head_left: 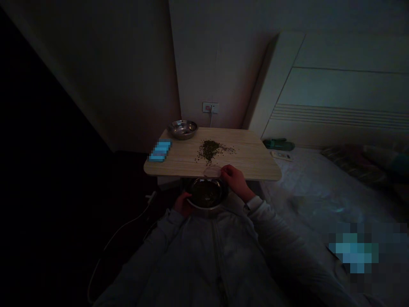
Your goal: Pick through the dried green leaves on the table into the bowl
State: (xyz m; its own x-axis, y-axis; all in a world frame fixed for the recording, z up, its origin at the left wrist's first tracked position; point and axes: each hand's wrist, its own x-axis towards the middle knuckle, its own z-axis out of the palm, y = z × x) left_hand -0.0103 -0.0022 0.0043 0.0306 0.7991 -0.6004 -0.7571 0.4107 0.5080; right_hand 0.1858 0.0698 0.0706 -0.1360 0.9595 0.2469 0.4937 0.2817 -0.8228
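A loose heap of small dark green beans [211,150] lies spread on a light wooden table [255,164]. My right hand [237,182] is at the table's front edge, its fingers pinched on a thin, see-through rounded piece [212,171] whose exact kind I cannot make out. Below that edge, close to my body, is a metal bowl [207,208] with dark contents that are hard to see in the dim light. My left hand [184,204] grips this bowl's left rim, its fingers partly in shadow.
A second metal bowl [182,129] stands at the table's back left corner, with a blurred-out phone-like object [160,151] in front of it. To the right is a bed [287,183] with a green item [278,145] and a remote [281,156]. A white cable [107,245] trails at left.
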